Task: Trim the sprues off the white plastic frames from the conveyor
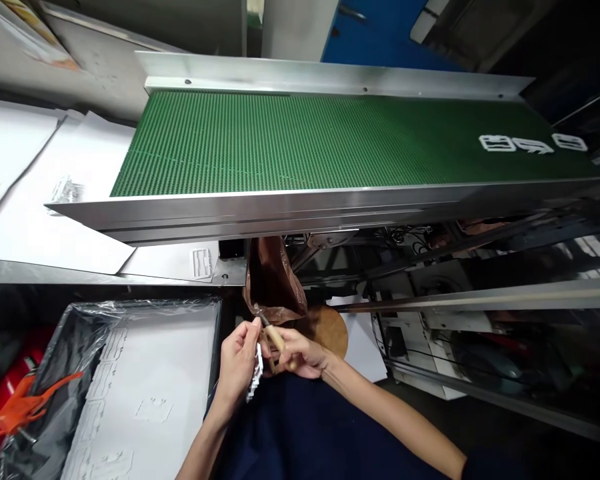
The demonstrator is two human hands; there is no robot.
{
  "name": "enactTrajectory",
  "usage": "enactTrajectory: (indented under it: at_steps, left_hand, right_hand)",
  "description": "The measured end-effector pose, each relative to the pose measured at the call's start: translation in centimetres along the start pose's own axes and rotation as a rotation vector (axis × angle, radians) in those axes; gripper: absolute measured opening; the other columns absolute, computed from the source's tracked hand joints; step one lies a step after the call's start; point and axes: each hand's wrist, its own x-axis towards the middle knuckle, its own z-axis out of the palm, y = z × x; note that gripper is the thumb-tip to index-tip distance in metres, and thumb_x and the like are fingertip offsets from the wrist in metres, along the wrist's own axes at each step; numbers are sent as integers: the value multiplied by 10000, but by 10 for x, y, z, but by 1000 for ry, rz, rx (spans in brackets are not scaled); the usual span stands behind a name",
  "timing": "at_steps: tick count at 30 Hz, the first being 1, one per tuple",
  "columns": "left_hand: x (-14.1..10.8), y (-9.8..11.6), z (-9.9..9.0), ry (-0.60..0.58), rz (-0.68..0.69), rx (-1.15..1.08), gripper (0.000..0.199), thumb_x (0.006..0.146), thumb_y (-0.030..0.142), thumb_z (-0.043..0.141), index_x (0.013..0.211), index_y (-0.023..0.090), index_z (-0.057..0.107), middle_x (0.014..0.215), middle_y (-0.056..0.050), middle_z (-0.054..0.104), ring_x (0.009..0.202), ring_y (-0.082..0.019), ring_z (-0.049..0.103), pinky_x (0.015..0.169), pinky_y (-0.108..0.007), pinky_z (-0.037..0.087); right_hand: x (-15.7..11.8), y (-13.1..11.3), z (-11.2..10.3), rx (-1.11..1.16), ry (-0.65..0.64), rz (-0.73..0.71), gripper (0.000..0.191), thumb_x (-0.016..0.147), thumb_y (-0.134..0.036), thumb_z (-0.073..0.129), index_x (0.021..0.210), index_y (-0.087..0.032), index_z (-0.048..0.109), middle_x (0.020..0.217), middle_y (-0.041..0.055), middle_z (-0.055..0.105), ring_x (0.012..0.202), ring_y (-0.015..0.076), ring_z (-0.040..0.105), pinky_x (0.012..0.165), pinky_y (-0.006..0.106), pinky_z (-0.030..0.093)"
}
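Two hands: left hand (237, 363) closed on a white die-cut strip (255, 375); right hand (300, 353) gripping a wooden-handled knife (275, 338).
Strip position: projecting below left fingers, just beside knife handle; contact between them unclear.

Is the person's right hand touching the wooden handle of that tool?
Touching. The head view shows the right hand with its fingers closed on the wooden tool handle.
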Motion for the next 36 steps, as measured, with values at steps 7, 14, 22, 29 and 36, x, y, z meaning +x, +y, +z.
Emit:
enactTrajectory:
  at_steps: [7,14,22,29,36]
  left_hand:
    - [12,3,-10,-409,-263,-722,336,947,168,239,771,108,519,488,60,411,246,7,150,286,-115,224]
    - [12,-7,-13,-619,-345,-819,359,908,76,241,851,81,596,574,-1,488,270,25,164,327,-103,283]
    - [6,-16,-4,-814,-432,-850,160,836,166,510,741,74,600,632,-69,570,309,30,243,361,-104,340]
    - [6,-18,-9,-891,-440,-896,127,816,177,542,850,67,596,683,-54,563,287,40,244,334,-97,309]
    - [5,-19,-6,-924,-460,-941,157,785,216,608,856,75,603,674,-56,583,282,33,241,305,-101,274]
  right_hand:
    - [-8,-7,5,-190,367,-188,217,765,-310,526,910,-149,512,574,-55,410,412,33,297,403,172,220]
    - [-8,-41,33,-906,440,-422,137,776,-265,563,858,-174,502,738,-22,534,645,84,489,622,205,400]
    - [10,-72,46,-1237,52,-300,131,754,-215,564,879,-185,534,811,-16,578,717,101,532,644,197,407]
    - [13,-68,35,-826,-28,-150,139,778,-199,532,898,-176,467,702,-31,515,544,62,441,507,179,398]
    - [11,-69,35,-829,0,-163,148,758,-190,568,886,-162,498,724,-23,510,572,60,450,509,165,407]
